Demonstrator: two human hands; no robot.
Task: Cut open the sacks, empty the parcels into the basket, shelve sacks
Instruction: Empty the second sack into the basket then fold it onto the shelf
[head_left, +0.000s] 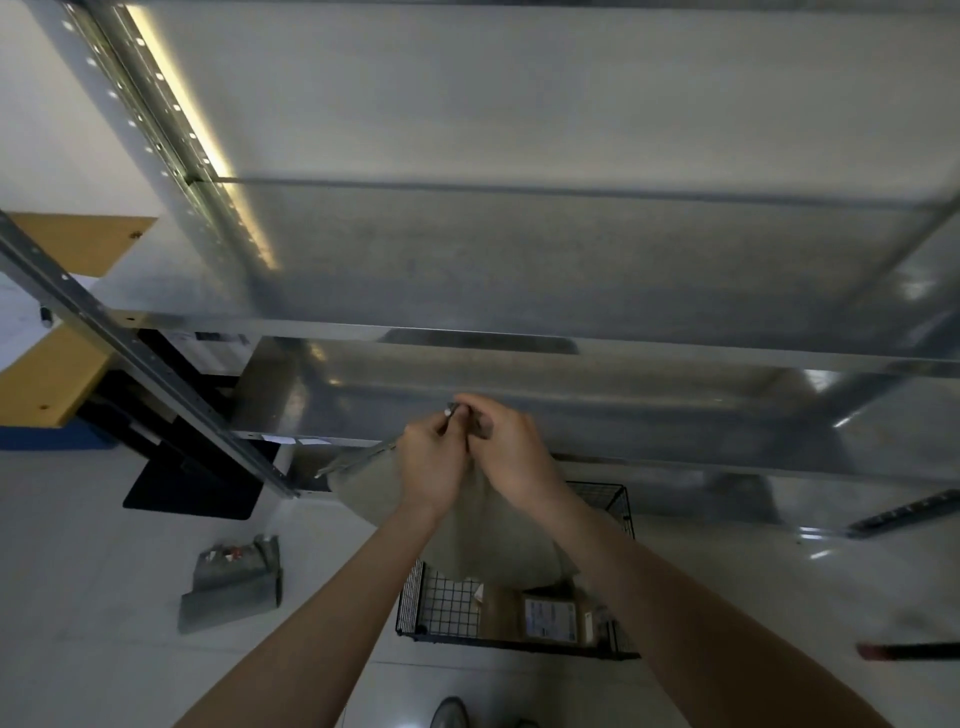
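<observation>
Floor (93, 670): basket (445, 609) (parcels (548, 618), seemingly) under sack (488, 540)

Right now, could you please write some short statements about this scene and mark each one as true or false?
1. Both the left hand and the right hand grip the top of the sack. True.
2. The wire basket is empty. False: parcels lie in it.
3. The sack hangs above the basket. True.
4. A flat grey bag lies inside the basket. False: it lies on the floor, to the left of the basket.
</observation>
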